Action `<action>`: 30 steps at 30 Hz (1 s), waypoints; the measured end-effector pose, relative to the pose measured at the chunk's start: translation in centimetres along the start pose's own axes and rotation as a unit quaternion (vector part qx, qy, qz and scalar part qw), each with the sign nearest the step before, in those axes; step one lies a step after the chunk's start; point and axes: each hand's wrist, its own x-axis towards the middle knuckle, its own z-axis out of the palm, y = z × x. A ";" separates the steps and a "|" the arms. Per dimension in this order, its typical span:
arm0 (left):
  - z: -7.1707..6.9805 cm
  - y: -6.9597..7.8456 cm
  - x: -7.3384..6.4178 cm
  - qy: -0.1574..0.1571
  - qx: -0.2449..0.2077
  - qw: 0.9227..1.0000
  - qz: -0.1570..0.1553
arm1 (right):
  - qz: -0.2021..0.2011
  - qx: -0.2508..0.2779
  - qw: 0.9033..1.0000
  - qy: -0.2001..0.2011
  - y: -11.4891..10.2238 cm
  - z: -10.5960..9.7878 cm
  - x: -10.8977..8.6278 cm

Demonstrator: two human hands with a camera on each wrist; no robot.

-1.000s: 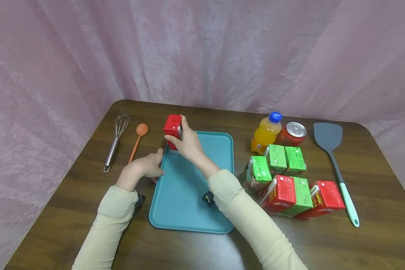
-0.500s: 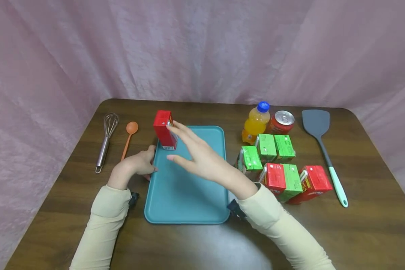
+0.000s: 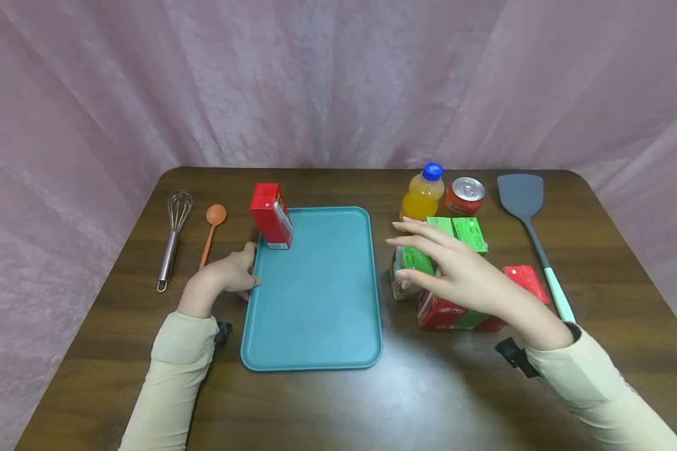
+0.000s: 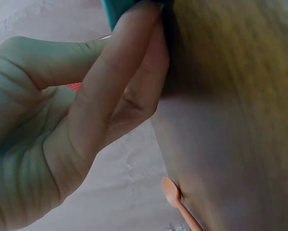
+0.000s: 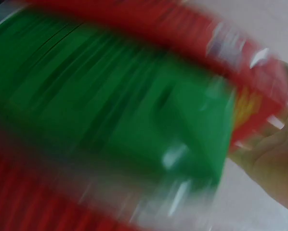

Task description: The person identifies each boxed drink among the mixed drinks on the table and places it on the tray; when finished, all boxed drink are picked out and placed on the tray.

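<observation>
A teal tray (image 3: 316, 300) lies on the table, and my left hand (image 3: 222, 275) grips its left rim between thumb and fingers. The left wrist view shows those fingers (image 4: 120, 62) at the tray's edge (image 4: 114, 12). On the tray's far left corner stands a red drink carton (image 3: 271, 216). My right hand (image 3: 462, 269) holds nothing; its fingers are spread over a cluster of green drink cartons (image 3: 469, 233) and red drink cartons (image 3: 524, 279), partly hiding them. In the right wrist view, a green carton (image 5: 110, 101) is blurred and large beside my right hand (image 5: 271, 159).
Behind the cartons stand an orange drink bottle (image 3: 422, 194) and a red can (image 3: 465, 195). A spatula (image 3: 521, 194) lies to their right. Left of the tray are a whisk (image 3: 175, 238) and an orange spoon (image 3: 215, 216). A pink curtain (image 3: 338, 81) hangs behind the table.
My right hand has let go of the red carton on the tray's far left corner and moved right, over the carton cluster. My left hand has kept its hold on the tray.
</observation>
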 end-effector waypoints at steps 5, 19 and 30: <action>0.1 0.2 0.0 0.000 0.007 1.000 -0.003 | -0.005 -0.017 1.000 0.021 3.3 -2.0 -3.1; 0.2 0.1 0.2 0.004 0.011 1.000 0.002 | 0.046 -0.015 0.998 0.027 7.9 -4.6 -10.2; 0.2 0.0 0.0 0.009 0.008 1.000 -0.002 | 0.084 0.034 0.996 0.013 9.7 -2.8 -11.9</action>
